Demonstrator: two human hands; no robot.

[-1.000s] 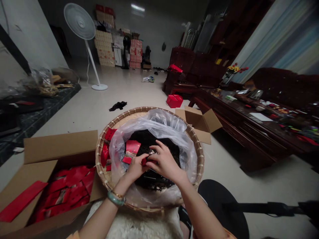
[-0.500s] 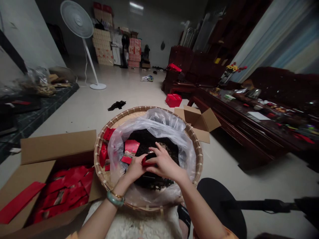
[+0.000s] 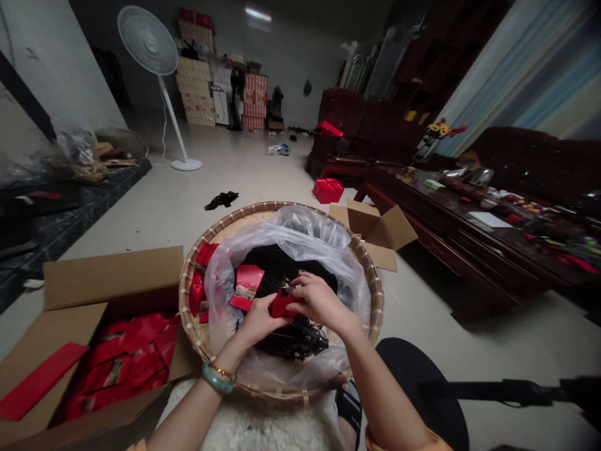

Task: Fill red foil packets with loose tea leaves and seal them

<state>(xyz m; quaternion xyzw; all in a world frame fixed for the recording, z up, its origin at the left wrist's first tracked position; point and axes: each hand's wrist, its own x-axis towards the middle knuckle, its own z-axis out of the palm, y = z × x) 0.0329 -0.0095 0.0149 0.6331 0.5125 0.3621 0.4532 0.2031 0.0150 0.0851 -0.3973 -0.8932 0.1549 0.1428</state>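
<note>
Basket (image 3: pixel 300 393): bag (image 3: pixel 300 232) w/ dark leaves (image 3: pixel 282 263); box (image 3: pixel 113 275) w/ red packets (image 3: pixel 122 357).

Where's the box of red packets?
In the head view, the open cardboard box sits at lower left on the floor, just beside the round bamboo tray and near the person's left hand.

A red packet (image 3: pixel 284 305), pinched between left hand (image 3: pixel 260 322) and right hand (image 3: pixel 322 304), sits just above dark dried leaves (image 3: pixel 282 263) in a clear plastic bag (image 3: pixel 300 228).
</note>
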